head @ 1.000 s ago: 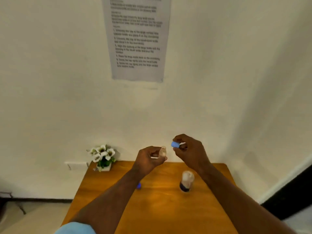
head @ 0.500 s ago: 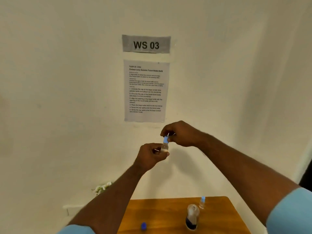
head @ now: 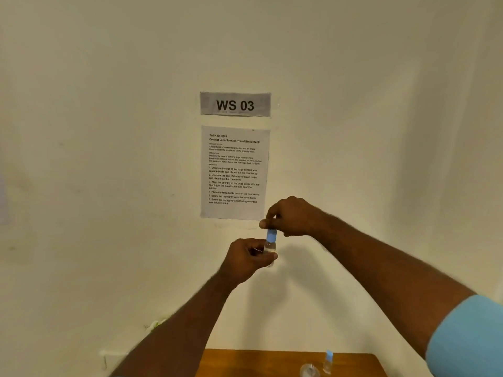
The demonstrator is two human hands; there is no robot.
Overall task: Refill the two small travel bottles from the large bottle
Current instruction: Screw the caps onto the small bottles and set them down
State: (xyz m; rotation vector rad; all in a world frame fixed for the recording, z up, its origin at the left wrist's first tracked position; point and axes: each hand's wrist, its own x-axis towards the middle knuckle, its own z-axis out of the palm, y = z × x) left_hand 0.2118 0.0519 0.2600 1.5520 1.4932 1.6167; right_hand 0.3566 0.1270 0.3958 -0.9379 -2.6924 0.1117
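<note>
wooden table (head: 245,363) at bottom edge, second capped travel bottle (head: 328,362) beside large bottle (head: 309,370) mouth | raised in open air: left hand (head: 246,258) pinching travel bottle (head: 270,247), right hand (head: 291,217) pinching blue cap (head: 271,235) on top | behind: instruction sheet (head: 235,172)

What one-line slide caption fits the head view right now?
Left hand holds a small travel bottle upright while right hand grips its blue cap.

On the wall (head: 109,131) we see a grey sign (head: 235,104) reading "WS 03", with a printed instruction sheet (head: 234,172) just below it, and a wooden table (head: 245,363) pushed against the wall's foot
</note>
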